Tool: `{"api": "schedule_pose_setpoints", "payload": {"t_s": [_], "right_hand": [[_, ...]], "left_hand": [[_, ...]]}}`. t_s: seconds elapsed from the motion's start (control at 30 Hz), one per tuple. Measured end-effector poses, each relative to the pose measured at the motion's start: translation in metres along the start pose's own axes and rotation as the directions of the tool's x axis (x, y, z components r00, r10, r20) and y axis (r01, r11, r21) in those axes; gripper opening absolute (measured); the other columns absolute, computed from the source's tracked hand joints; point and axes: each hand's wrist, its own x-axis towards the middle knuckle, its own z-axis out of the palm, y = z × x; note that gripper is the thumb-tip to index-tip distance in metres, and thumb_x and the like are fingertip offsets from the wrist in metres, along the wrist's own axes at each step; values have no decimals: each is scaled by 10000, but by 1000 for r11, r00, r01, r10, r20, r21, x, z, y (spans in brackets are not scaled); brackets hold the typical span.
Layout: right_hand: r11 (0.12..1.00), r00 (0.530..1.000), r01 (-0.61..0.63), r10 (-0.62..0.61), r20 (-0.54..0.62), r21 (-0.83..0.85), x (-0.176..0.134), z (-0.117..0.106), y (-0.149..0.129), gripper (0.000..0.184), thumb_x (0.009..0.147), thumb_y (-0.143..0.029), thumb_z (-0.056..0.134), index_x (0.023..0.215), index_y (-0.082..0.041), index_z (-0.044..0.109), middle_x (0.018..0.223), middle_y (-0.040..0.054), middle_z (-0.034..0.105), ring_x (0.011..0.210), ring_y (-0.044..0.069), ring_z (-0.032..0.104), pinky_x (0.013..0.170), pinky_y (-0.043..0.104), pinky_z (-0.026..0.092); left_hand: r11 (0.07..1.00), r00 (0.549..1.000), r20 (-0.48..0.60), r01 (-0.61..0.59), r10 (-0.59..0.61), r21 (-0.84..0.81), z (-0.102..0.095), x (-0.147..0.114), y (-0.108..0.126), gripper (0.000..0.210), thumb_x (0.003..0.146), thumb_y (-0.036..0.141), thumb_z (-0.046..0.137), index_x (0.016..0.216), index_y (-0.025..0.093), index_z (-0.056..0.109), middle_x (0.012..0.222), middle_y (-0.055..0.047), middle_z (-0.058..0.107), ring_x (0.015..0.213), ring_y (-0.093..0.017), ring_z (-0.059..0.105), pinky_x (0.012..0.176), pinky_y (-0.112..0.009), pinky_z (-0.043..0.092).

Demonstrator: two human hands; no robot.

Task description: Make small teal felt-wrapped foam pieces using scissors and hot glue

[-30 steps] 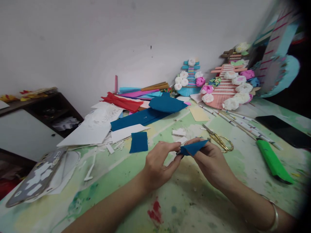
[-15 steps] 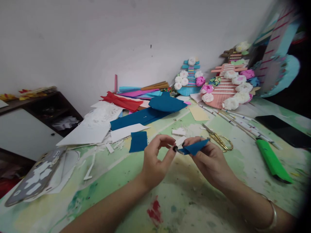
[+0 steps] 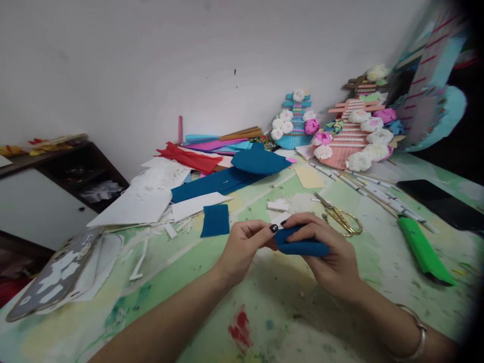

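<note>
Between my hands is a piece of blue paper (image 3: 302,247), curled over a small white strip (image 3: 281,219) whose end sticks out at the top. My right hand (image 3: 328,247) is closed around the blue paper, its fingers lying over the fold. At the paper's left end, my left hand (image 3: 242,247) pinches the edge between thumb and fingers. A flat blue rectangle (image 3: 215,220) lies on the table to the left of my hands. Gold-handled scissors (image 3: 340,217) rest just beyond my right hand.
Blue cut-outs (image 3: 260,160), red crepe paper (image 3: 191,159) and white sheets (image 3: 132,204) are piled at the back. Flower-trimmed lute models (image 3: 297,133) lean by the wall. Right of my hands lie white sticks (image 3: 381,191), a black phone (image 3: 442,201) and a green tube-shaped object (image 3: 425,252).
The blue paper has turned and now curls around the white strip. My left thumb and fingers, apart before, have closed on its left end; my right fingers have moved over it.
</note>
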Motion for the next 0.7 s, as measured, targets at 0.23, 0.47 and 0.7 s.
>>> {"api": "schedule_pose_setpoints", "payload": {"t_s": [0.23, 0.47, 0.7], "right_hand": [[926, 957, -258, 284, -58, 276, 1, 6, 1, 64, 845, -150, 595, 841, -200, 633, 954, 60, 592, 847, 179, 611, 705, 326, 530], [824, 866, -440, 494, -73, 358, 3, 9, 0, 55, 801, -223, 669, 833, -186, 644, 832, 22, 625, 711, 132, 603, 640, 258, 520], [786, 825, -493, 558, -87, 373, 2, 10, 2, 76, 772, -231, 674, 826, -180, 659, 766, 16, 646, 702, 142, 602, 648, 263, 505]], "left_hand": [[971, 996, -21, -83, 90, 225, 4, -1, 9, 177, 777, 272, 685, 701, 118, 725, 603, -36, 673, 595, -121, 631, 623, -218, 504], [929, 990, 29, -139, 138, 344, 5, -2, 10, 207, 829, 274, 627, 749, 117, 735, 648, -62, 708, 636, -131, 641, 659, -224, 517], [877, 973, 70, -228, 219, 424, 3, -5, 3, 230, 786, 332, 673, 869, 121, 711, 769, -82, 716, 709, -161, 651, 698, -264, 533]]}}
